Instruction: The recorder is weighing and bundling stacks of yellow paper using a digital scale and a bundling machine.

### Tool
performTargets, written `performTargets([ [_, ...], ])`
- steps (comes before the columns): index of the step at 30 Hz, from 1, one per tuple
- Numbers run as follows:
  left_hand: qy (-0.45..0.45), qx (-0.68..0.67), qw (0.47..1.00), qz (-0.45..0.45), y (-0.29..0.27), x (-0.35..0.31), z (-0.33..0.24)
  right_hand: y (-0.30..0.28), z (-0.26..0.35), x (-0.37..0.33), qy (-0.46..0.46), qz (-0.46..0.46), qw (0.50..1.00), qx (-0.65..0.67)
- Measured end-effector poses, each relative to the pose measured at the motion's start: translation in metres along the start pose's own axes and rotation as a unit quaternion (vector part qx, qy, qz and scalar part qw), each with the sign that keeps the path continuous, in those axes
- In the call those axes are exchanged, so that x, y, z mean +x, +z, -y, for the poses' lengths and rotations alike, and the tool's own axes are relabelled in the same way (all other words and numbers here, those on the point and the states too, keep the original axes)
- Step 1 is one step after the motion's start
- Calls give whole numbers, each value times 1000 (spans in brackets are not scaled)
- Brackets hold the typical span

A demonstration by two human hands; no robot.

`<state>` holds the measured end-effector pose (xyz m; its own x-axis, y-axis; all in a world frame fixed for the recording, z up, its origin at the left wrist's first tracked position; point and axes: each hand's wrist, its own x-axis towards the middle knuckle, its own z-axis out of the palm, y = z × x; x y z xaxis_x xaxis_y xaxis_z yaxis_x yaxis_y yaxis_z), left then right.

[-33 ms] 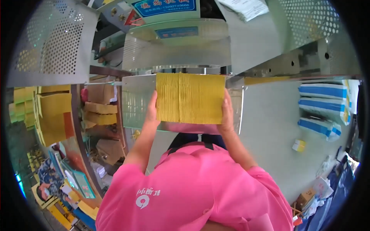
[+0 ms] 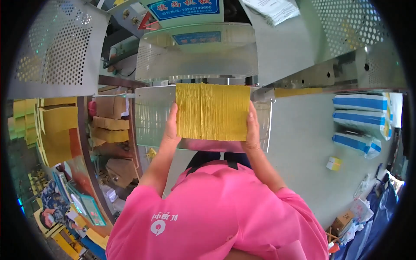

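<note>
A thick block of yellow paper (image 2: 212,112), its fine edges lined up like a pressed stack, is squeezed between my two hands. My left hand (image 2: 172,123) presses flat along its left side. Against the right side lies my right hand (image 2: 251,126), thumb toward me; part of its fingers is hidden behind the block. The block is over a shiny metal plate (image 2: 149,117) in front of my waist. Whether it rests on the plate or is lifted just above it, I cannot tell.
Beyond the plate stands a clear guard panel (image 2: 197,54) of a machine, with perforated metal covers (image 2: 65,52) on either side. Shelves with yellow sheets (image 2: 56,130) are at left. Blue-and-white wrapped packs (image 2: 362,104) and a small yellow-white box (image 2: 333,163) lie at right.
The whole view has shifted very slightly to the left. My right hand, with the block's right side, sits a little further left; the grip is the same.
</note>
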<state>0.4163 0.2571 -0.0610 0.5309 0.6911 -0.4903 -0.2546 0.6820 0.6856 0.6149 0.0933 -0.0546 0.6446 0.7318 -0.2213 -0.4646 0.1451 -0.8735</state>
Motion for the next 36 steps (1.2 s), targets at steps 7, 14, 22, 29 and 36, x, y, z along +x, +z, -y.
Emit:
performTargets([
  [7,56,-11,997,56,34,31,-24,12,29,50,5,17,1000,-13],
  [14,82,21,994,75,35,71,-29,11,7,80,81,-37,996,-7],
  [22,106,21,989,101,37,68,-35,14,15,83,94,-29,995,-19],
  [29,96,75,988,99,38,67,-36,19,20,82,81,3,997,-12],
  [36,86,69,991,79,45,69,-29,15,15,84,79,-27,996,7],
])
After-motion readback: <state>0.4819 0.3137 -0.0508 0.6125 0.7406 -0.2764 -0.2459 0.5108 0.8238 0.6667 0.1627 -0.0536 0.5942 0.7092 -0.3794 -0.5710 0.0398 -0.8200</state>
